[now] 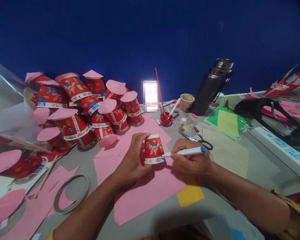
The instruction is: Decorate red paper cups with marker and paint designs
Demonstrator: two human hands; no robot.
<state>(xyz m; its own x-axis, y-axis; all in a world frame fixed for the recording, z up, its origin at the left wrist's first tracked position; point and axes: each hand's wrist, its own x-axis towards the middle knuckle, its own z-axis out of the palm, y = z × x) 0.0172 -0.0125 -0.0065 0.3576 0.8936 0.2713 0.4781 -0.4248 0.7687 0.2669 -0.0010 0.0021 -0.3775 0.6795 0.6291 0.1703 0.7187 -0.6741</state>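
Dark flask [210, 88] before blue wall [115, 33] | patterned paper cup [187, 102] just beside flask | green packet [214, 117] with yellow sheet [227, 123] | white power strip [281, 150] at right | black-handled scissors [186, 136] near beige cloth [231, 153] | grey tape ring [87, 188] lying flat at left

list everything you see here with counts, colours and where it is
Held paper cup: one, red and white, centre
Marker: one, white with blue end, right of cup
Piled paper cups: many overlapping, red with pink tops, left
Pink paper: several pieces, pink, centre and left
Tape roll: one, grey, front left
Paint pot: one, red, behind centre
Patterned paper cup: one, beige and reddish, beside flask
Flask: one, black, back right
Scissors: one, dark handles, behind right hand
Power strip: one, white, right
Plastic bag: one, clear, left edge
Small or blurred items: uncounted
Left hand: one, bare, on held cup
Right hand: one, bare, holding marker
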